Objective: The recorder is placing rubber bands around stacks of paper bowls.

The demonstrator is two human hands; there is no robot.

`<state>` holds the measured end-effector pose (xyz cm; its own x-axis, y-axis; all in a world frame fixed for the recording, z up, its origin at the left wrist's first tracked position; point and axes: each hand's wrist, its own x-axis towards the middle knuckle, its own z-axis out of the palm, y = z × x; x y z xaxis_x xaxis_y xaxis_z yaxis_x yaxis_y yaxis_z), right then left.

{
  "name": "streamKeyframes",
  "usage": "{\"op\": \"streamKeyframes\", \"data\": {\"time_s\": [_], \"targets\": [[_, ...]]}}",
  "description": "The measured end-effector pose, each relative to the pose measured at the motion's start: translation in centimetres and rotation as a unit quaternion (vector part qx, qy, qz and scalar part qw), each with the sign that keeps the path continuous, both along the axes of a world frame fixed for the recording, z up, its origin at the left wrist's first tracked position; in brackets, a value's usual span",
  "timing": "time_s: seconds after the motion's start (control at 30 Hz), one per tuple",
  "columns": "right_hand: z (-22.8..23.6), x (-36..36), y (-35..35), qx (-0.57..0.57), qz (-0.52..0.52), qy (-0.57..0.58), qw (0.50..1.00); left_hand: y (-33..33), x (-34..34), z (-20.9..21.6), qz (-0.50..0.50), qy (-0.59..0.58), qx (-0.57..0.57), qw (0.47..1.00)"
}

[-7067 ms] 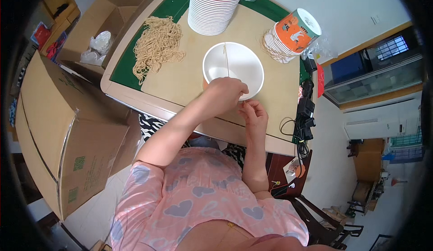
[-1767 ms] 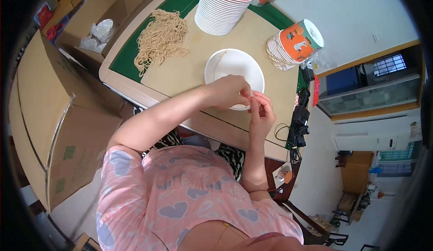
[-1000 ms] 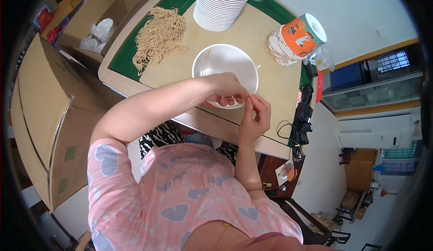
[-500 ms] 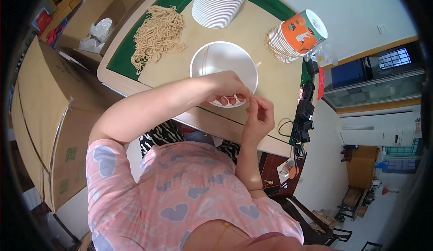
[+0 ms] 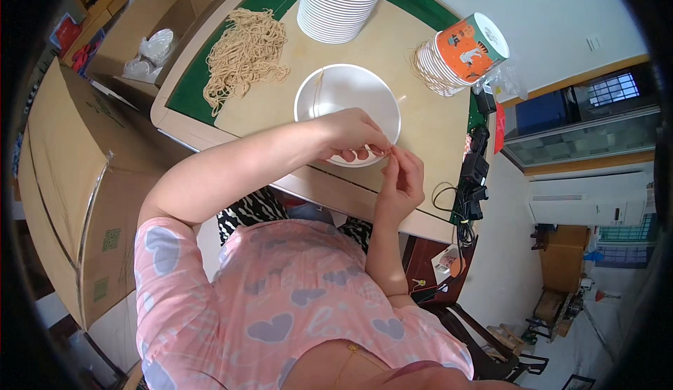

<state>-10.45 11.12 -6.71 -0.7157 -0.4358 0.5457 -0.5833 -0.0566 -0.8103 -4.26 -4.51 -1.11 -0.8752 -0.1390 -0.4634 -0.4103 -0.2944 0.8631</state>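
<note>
- Hands first, nearest me: left hand (image 5: pixel 350 134) lies over the near rim of the white bowl (image 5: pixel 347 103), fingers curled shut, pinching a thin noodle strand (image 5: pixel 378 152).
- Right hand (image 5: pixel 401 180) sits just right of the bowl's near edge, thumb and forefinger pinched on the same strand; fingertips of both hands nearly touch.
- I see the strand only as a short bit betw. the fingertips; rest is hidden by the hands.
- Bowl stands on the tan table (image 5: pixel 413 131), near its front edge; one pale strand lies inside along the left wall.
- Left of the bowl & a bit beyond: loose noodle pile (image 5: pixel 242 57), partly on the green mat (image 5: pixel 189 89).
- Right of the bowl, at the table's edge: black cables (image 5: pixel 470 187) hanging off.
- Beyond the bowl to the right: orange paper cup stack (image 5: pixel 459 46) tipped on its side.
- Straight beyond the bowl: tall white bowl stack (image 5: pixel 340 4), upright.
- Far left of the bowl, off the table: open cardboard boxes (image 5: pixel 140 25).
</note>
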Motion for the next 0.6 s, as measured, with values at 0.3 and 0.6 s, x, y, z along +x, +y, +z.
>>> {"op": "streamKeyframes", "data": {"time_s": [0.3,0.6], "targets": [[-0.3,-0.2,0.0,0.018,0.002,0.082,0.996,-0.3,0.0,-0.5,-0.013,-0.020,-0.047,0.999],[2.3,-0.5,0.7,0.037,0.082,-0.177,0.980,0.2,1.7,0.5,-0.004,0.107,-0.223,0.969]]}}
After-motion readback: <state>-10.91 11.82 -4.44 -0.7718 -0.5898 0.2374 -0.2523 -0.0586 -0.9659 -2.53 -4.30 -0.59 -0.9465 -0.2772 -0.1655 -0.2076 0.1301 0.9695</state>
